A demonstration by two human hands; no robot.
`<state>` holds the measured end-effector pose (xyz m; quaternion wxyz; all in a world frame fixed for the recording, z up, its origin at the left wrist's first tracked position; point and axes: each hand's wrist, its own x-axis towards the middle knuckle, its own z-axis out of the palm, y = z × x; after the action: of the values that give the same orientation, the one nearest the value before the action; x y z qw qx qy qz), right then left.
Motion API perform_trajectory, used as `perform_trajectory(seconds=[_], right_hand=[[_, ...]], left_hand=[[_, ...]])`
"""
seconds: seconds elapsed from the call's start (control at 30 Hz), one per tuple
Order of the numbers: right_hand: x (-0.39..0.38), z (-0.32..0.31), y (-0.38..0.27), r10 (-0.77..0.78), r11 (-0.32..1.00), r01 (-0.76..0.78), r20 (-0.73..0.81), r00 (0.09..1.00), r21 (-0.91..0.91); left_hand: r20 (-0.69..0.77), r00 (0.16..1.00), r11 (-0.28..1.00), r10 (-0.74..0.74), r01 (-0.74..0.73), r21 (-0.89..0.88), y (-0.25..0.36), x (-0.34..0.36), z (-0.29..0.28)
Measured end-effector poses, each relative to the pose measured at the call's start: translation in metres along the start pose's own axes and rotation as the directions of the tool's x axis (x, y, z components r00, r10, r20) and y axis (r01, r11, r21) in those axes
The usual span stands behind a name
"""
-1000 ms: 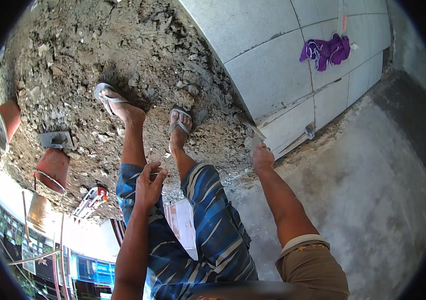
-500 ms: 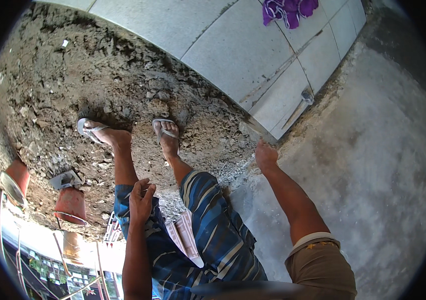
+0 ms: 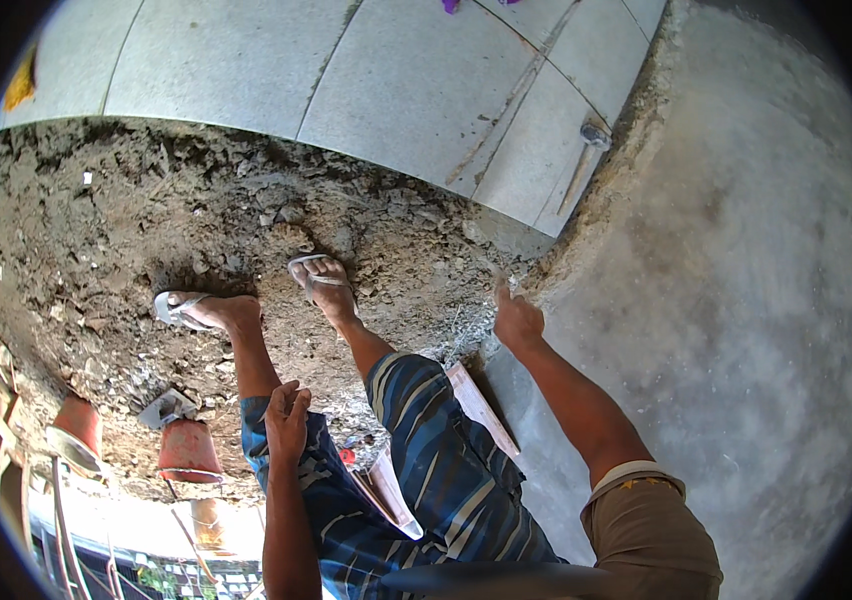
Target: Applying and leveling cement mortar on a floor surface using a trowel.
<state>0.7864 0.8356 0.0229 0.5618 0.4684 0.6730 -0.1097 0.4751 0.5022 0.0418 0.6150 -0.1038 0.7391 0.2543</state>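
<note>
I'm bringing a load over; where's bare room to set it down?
Bare: pale tiles left of the hammer-like tool, bordering rough soil; grey cement right of the right hand. Crowded: lower left, around the red buckets.

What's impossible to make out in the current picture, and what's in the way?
In the head view:
- Right hand: whether it grips anything is unclear; detail ahead blurs into the rubble.
- Left hand: the hand itself hides its palm.
- Purple cloth: cut off by the top edge.
- Pale panel between the knees: partly covered by the striped shorts.
</note>
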Motion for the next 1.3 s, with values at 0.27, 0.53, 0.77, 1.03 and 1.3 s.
perform_trajectory(seconds=[0.27, 0.53, 0.77, 1.03, 1.3], right_hand=[[0.053, 0.015, 0.036, -0.063, 0.998, 0.064, -0.243, 0.968, -0.003], [0.102, -0.008, 0.063, -0.107, 0.979, 0.055, -0.266, 0.958, -0.198], [0.115, 0.011, 0.100, 0.043, 0.986, -0.066, -0.148, 0.988, -0.156], [0.126, 0.032, 0.142, 0.206, 0.976, -0.212, -0.120, 0.971, -0.042], [0.104, 0.028, 0.115, 0.090, 0.994, -0.096, -0.114, 0.989, -0.049]], left_hand=[[0.050, 0.999, 0.999, 0.005, -0.007, 0.052, -0.001, 0.005, -0.004], [0.088, 0.995, 0.987, -0.053, 0.040, 0.153, 0.011, 0.002, -0.014], [0.111, 0.993, 0.977, -0.033, 0.008, 0.215, 0.009, 0.003, -0.010], [0.071, 0.997, 0.988, -0.022, 0.011, 0.156, 0.015, 0.003, -0.003], [0.076, 0.997, 0.972, -0.007, -0.011, 0.234, 0.017, -0.003, -0.015]])
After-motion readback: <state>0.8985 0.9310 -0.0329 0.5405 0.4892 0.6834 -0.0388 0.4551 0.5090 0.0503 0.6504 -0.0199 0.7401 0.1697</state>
